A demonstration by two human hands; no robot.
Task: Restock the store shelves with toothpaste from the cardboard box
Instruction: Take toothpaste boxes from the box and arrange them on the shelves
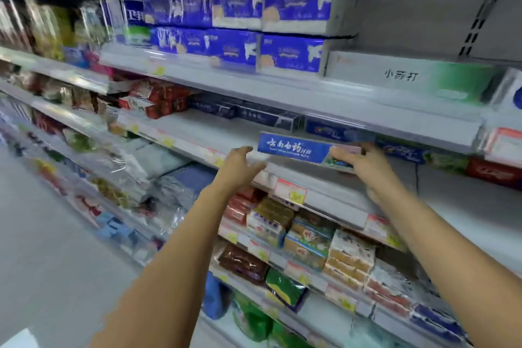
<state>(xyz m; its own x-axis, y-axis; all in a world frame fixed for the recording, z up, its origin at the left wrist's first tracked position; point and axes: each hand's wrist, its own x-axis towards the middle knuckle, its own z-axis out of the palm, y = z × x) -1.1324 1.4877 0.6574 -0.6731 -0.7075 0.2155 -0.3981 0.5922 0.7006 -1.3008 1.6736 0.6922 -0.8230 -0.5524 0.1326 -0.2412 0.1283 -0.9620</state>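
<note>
From my feed, the blue toothpaste box (293,148) is the thing to steer by. It lies lengthwise at the front edge of the white middle shelf (209,133), with its printed face towards me and its left end slightly higher than its right. The right hand (358,159) grasps the box's right end, fingers curled over the front face. The left hand (240,164) is released, fingers spread and relaxed, just off the box's left end and not touching it. The picture is smeared by motion, so I cannot tell whether the underside of the box already rests on the shelf or hangs just above it.

Right behind the box, further in on the same shelf, dark blue toothpaste cartons (254,114) lie in a row. Left of those sits a stack of red cartons (158,102). To the right of the box more blue-and-green cartons (401,151) line the shelf front. Just below the box, a yellow price tag (293,193) hangs on the shelf's front rail. Lower still are stacked soap packs (308,237). Above the box, on the next shelf up, are blue tissue packs (240,28) two layers high, with a white-and-green carton (409,76) beside them on the right.
</note>
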